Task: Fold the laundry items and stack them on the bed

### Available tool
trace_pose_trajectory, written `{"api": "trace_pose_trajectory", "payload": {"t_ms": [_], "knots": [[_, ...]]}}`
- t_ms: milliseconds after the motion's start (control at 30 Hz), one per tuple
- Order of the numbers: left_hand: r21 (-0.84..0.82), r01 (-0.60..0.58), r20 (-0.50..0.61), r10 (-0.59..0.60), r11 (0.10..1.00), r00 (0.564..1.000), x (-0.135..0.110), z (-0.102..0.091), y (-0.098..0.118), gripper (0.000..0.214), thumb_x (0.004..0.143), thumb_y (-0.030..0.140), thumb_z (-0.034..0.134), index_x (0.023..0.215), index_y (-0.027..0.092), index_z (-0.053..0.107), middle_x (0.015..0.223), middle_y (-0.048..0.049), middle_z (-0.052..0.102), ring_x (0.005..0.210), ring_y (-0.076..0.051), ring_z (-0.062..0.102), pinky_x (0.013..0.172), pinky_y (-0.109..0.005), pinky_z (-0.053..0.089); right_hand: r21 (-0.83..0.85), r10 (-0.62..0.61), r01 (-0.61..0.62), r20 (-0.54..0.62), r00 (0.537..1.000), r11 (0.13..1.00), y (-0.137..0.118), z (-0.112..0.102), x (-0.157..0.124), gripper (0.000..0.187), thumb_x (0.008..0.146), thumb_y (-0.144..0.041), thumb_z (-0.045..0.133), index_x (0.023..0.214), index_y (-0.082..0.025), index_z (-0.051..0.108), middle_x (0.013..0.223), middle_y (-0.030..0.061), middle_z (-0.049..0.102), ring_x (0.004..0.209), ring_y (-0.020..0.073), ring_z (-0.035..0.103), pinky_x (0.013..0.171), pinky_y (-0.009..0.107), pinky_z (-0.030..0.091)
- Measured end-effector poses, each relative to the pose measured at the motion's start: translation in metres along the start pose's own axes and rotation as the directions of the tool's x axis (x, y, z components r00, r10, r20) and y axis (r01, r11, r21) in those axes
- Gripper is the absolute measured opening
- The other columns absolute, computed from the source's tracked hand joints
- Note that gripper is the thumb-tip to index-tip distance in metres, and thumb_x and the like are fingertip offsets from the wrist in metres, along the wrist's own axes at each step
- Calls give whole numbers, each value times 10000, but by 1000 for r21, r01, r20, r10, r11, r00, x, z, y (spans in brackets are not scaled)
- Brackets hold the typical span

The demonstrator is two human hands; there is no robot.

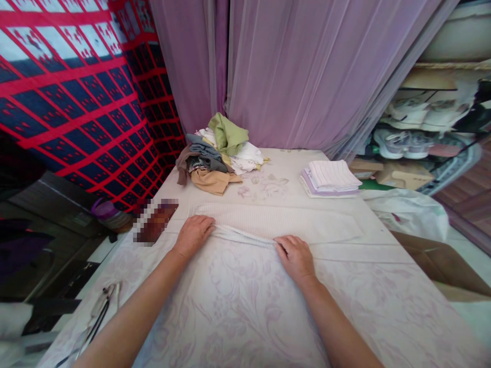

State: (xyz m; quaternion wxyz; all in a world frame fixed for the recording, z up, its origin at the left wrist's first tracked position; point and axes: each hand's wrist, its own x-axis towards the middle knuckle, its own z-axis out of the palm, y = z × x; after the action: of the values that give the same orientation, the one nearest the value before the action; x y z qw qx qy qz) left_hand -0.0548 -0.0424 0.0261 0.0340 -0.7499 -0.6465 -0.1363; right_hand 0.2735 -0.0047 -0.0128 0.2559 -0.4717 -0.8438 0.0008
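Pale cloth (268,220), likely light and soft, suits edge holds: right hand (296,254) pinches at five o'clock; left hand (195,232), nine o'clock, grip unclear.

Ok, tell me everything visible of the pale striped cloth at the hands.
The pale striped cloth is off-white with fine lines and looks thin and soft. It lies mostly flat, a long strip running left to right on the floral cover. Its near edge is bunched into loose folds between the left hand and the right hand, which both touch it; whether they pinch or press is unclear. Its right end nearly blends into the cover.
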Motion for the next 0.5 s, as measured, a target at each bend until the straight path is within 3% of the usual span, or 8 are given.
{"api": "trace_pose_trajectory", "payload": {"t_ms": [100,200,333,400,500], "knots": [[19,127,-84,-125,992,989,-14,-10,-17,311,886,390,512,1103,187,607,1073,-102,659,1026,-263,573,899,-391,428,-4,-11,11,-16,1000,1000,0,1,-1,185,892,-235,496,901,-223,680,863,33,685,828,181,589,742,306,362],[-3,325,-125,-322,946,938,-30,-21,-34,352,865,447,509,1059,173,615,1049,-108,656,1004,-268,582,882,-382,437,1,-16,16,-21,1000,1000,1,2,-1,202,903,-244,476,900,-223,677,864,36,687,825,183,591,740,306,363],[-151,527,85,-520,836,850,-41,-25,-42,365,829,522,497,899,197,647,922,-57,679,823,-213,624,741,-311,466,3,-27,27,-31,999,1000,2,2,-1,220,916,-258,461,905,-216,677,852,38,685,820,187,593,738,307,364],[-209,569,169,-544,795,822,-41,-23,-43,370,772,534,549,873,193,648,883,-45,678,787,-201,625,709,-288,464,5,-34,34,-39,999,999,3,3,-1,230,920,-263,455,901,-212,678,849,39,685,814,187,594,733,307,366],[-302,593,204,-557,746,805,-39,-18,-45,376,708,488,601,922,180,639,860,-34,664,780,-194,619,699,-278,462,6,-38,38,-44,998,999,3,4,-2,242,922,-266,446,902,-207,680,851,43,685,812,188,595,737,307,369]]}}
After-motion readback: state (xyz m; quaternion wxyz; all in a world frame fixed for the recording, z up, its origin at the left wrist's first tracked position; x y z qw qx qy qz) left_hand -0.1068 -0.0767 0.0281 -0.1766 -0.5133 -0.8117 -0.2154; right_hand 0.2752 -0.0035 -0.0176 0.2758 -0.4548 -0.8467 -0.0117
